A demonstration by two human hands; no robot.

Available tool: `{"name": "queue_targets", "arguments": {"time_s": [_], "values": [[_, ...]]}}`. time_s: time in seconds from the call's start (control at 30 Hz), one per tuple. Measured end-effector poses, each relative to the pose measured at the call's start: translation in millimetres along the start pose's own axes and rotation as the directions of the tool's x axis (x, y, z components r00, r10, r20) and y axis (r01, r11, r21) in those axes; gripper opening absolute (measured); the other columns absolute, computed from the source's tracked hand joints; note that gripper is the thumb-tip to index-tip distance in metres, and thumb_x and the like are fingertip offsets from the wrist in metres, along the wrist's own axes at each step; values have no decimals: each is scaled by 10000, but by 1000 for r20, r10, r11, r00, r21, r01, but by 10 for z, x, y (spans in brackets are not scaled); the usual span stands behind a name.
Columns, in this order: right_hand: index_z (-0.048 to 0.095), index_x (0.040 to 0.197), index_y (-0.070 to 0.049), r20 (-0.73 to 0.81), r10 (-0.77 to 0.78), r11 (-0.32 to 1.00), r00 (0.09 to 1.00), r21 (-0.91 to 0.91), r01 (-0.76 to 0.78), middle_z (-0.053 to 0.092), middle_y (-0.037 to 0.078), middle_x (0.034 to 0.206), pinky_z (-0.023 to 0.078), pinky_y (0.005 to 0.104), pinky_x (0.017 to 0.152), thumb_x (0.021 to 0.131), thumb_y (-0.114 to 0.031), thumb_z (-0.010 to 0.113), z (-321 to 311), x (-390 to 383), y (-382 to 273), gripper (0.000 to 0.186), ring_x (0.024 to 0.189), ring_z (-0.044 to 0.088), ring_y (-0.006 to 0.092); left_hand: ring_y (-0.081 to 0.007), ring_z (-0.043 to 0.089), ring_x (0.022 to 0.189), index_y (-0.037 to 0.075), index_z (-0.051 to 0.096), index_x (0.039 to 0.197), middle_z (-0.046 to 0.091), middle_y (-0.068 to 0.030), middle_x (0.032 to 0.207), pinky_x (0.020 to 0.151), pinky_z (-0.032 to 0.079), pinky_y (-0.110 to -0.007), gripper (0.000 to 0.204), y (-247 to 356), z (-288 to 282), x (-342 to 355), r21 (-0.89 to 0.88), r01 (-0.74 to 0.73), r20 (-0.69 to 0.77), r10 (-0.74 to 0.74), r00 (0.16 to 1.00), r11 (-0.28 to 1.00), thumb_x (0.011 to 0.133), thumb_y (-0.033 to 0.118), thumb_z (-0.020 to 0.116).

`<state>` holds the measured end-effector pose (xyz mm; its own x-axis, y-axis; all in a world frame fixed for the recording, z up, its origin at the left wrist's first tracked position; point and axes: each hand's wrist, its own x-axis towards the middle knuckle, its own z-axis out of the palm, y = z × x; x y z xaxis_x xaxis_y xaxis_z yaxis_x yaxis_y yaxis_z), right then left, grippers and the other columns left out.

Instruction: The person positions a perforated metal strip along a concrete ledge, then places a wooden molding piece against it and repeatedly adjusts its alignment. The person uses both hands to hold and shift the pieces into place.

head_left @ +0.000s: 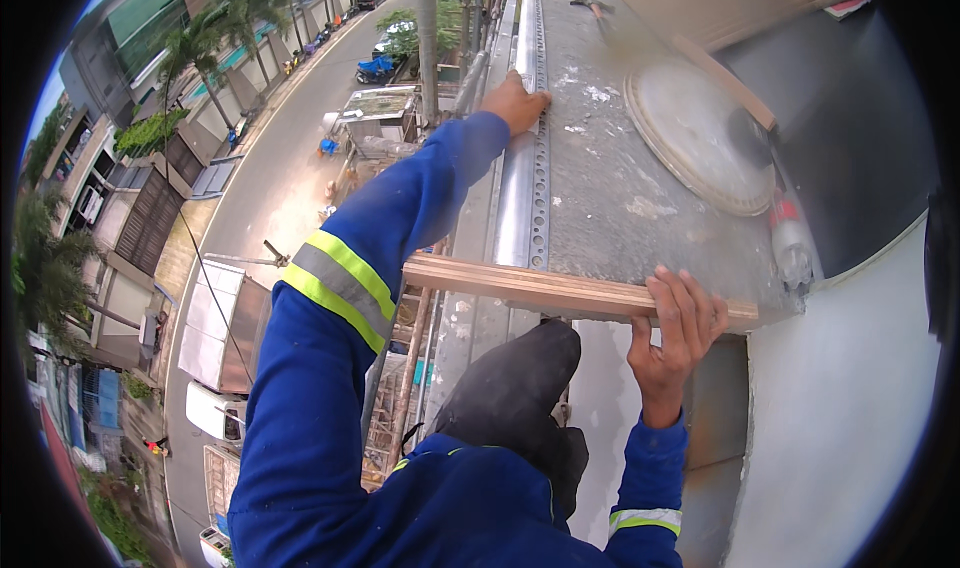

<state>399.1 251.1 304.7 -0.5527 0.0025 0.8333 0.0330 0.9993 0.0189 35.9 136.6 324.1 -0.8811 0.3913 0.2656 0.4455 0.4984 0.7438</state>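
My left hand [515, 104] reaches forward along the outer edge of a grey concrete ledge [620, 158]. Its fingers are closed over a long perforated metal edge strip [541, 193], which runs along that edge beside a smooth silvery bar [516, 208]. At the near end of the ledge, a layered plywood strip [560, 286] lies crosswise, its left end jutting past the metal. My right hand [680, 333] grips this plywood near its right end, fingers over the top and thumb on the near side.
A round, dusty lid [700, 133] and a plastic bottle [790, 243] lie on the ledge's right side; a hammer [592, 6] rests farther off. A white wall [850, 348] stands at right. Beyond the left edge are scaffold pipes [428, 48] and a street [270, 168] far below.
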Motion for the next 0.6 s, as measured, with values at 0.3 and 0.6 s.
{"name": "queue_targets", "arguments": {"time_s": [0.3, 0.6], "values": [[714, 1138, -213, 8, -5, 1000, 1000, 1, 5, 708, -57, 1209, 267, 463, 1113, 836, -229, 741, 2, -17, 24, 303, 1200, 591, 199, -426, 595, 1215, -176, 423, 1384, 582, -364, 1283, 1049, 439, -404, 840, 10, 26, 6, -17, -2, -36, 2, 999, 1000, 883, 452, 667], [711, 1145, -202, 24, -12, 1000, 1000, 2, 12, 705, -48, 1213, 279, 467, 1096, 864, -244, 721, -58, -35, 20, 283, 1200, 591, 206, -432, 607, 1193, -157, 491, 1323, 601, -366, 1246, 1029, 454, -427, 774, 1, 42, -62, -25, 11, -31, -12, 999, 1000, 876, 449, 669]]}}
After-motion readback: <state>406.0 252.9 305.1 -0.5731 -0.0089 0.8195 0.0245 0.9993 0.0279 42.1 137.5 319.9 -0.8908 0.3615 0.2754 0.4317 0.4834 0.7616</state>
